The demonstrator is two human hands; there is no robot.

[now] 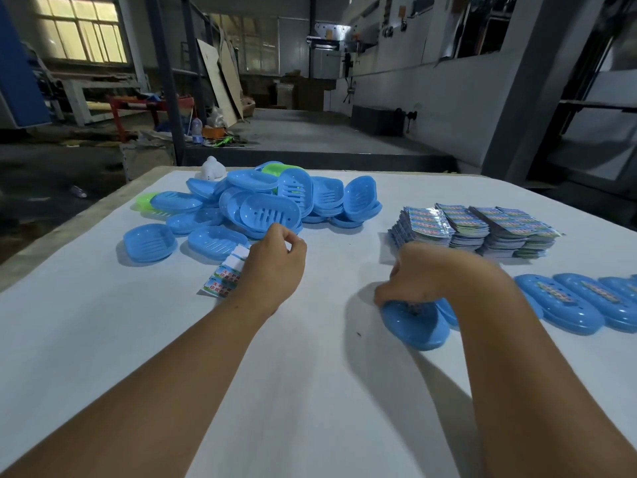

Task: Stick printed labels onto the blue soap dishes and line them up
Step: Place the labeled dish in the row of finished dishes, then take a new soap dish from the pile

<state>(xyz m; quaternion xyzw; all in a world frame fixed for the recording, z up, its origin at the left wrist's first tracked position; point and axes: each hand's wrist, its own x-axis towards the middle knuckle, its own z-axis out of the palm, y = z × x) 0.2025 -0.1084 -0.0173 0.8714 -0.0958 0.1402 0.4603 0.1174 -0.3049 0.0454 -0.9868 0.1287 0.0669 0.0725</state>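
Right grip (410, 281) clenched over oval blue plastic soap dish (415, 324), pressing it on white desk (310, 374). Left grip (272, 267) pinching strip of printed paper labels (225, 276). Labelled blue dishes (579, 301) lined at right edge. Unlabelled blue dish heap (262, 205) at far side, nothing inside visible dishes. Stacked printed label sheets (479, 229) far right.

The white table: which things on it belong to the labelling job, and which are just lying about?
Job: pile of blue plastic soap dishes; stacks of printed labels; labelled blue dishes in a row.
Lying about: green plastic dishes; white rounded object.
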